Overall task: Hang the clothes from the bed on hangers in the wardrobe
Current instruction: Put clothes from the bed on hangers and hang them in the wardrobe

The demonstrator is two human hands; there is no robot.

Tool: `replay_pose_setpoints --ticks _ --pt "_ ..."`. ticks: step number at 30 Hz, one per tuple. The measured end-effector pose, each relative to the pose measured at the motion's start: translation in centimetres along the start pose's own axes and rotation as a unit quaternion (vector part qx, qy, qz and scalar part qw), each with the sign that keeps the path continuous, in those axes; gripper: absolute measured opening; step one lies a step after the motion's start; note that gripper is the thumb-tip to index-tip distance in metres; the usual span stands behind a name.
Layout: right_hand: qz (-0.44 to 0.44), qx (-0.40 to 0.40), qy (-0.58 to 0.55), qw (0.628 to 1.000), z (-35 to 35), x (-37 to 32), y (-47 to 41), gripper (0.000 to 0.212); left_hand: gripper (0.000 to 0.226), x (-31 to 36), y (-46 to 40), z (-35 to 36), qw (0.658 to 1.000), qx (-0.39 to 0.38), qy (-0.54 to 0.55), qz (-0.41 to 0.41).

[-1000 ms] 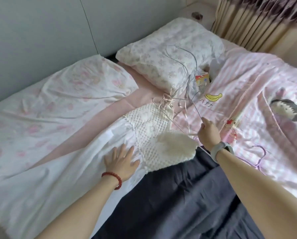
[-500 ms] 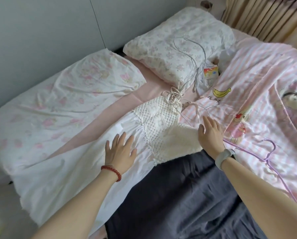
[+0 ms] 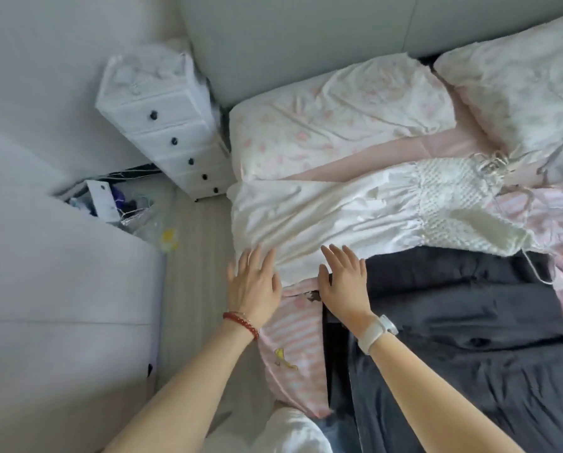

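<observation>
hands flat, fingers straight | left hand [image 3: 255,284], right hand [image 3: 344,286] | on white dress [image 3: 332,214] hem at bed edge

Dress [image 3: 355,210] lies stretched across the bed [image 3: 365,158], its hem end at the left edge and its knitted top to the right, with two pillows [image 3: 339,109] behind it against the headboard [image 3: 306,37] and a dark garment [image 3: 469,322] in front of it. Both hands sit at the hem end, left hand [image 3: 254,286] at the bed's edge, right hand [image 3: 344,284] just beside it where dress meets dark garment. Left of the bed, on the floor [image 3: 192,256], a drawer unit [image 3: 169,125] stands beside the headboard corner, with a pile of clutter [image 3: 116,204] before it.
</observation>
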State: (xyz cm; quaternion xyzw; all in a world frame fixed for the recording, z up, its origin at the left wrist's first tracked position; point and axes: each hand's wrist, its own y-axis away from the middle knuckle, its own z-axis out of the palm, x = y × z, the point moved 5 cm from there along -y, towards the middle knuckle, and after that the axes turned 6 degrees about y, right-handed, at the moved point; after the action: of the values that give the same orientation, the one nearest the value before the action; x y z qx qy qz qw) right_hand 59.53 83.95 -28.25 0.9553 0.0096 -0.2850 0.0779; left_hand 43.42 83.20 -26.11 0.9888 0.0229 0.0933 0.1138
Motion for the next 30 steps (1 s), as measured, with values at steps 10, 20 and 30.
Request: replay_pose_setpoints --ticks 10,20,30 --pt "-0.319 -0.183 0.142 0.919 13.2 -17.0 17.6 0.040 0.047 -15.8 26.8 3.2 0.971 0.029 0.098 -0.217" --pt "-0.588 -0.302 0.143 0.736 22.8 -30.7 39.5 0.039 0.046 -26.6 55.6 5.8 0.834 0.145 0.129 -0.517" --pt "-0.696 -0.341 0.055 0.630 28.3 -51.4 54.9 0.032 0.044 -38.9 73.6 -2.9 0.673 0.279 0.110 -0.676"
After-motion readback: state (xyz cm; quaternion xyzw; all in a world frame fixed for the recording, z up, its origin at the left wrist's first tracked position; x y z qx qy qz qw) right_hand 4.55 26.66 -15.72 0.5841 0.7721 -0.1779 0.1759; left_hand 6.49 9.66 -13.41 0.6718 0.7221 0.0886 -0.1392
